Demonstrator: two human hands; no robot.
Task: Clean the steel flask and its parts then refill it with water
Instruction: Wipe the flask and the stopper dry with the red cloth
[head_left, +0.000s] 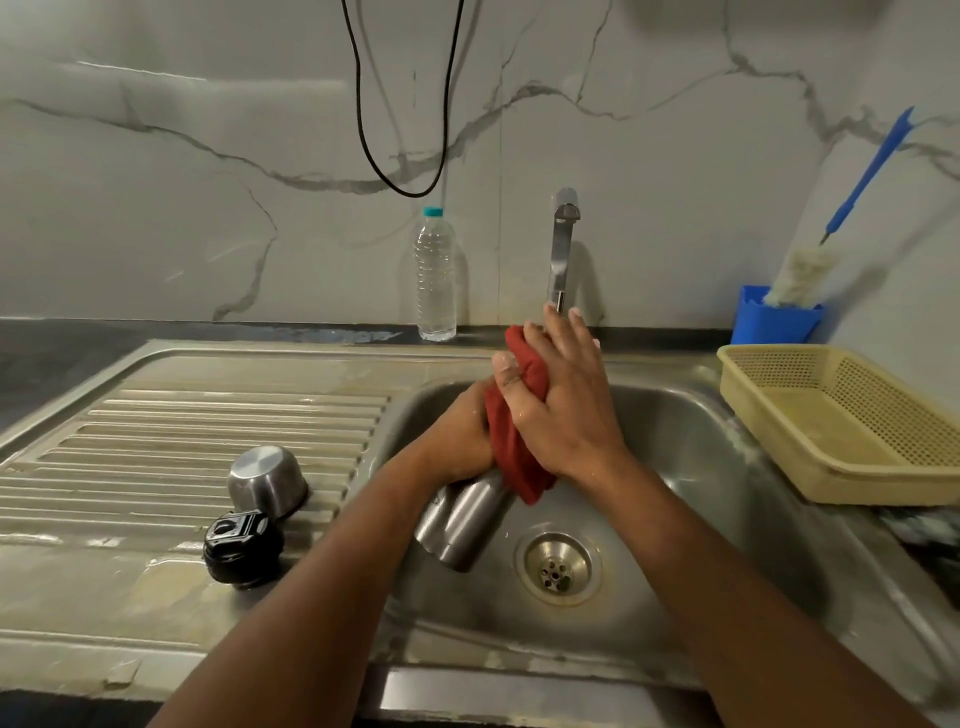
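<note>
Head view: steel flask (460, 525) tilted, base toward viewer, neck under red cloth (511, 447).

Open basin floor around the drain (558, 569), six o'clock of the hands (540, 415). Blocked at twelve by the tap (562, 249), just behind the fingers. Steel cup (267, 480) and black lid (241, 545) parked at eight on the drainboard (156, 415); bare ribs at nine. Walled off at three by the yellow basket (852, 421).
</note>
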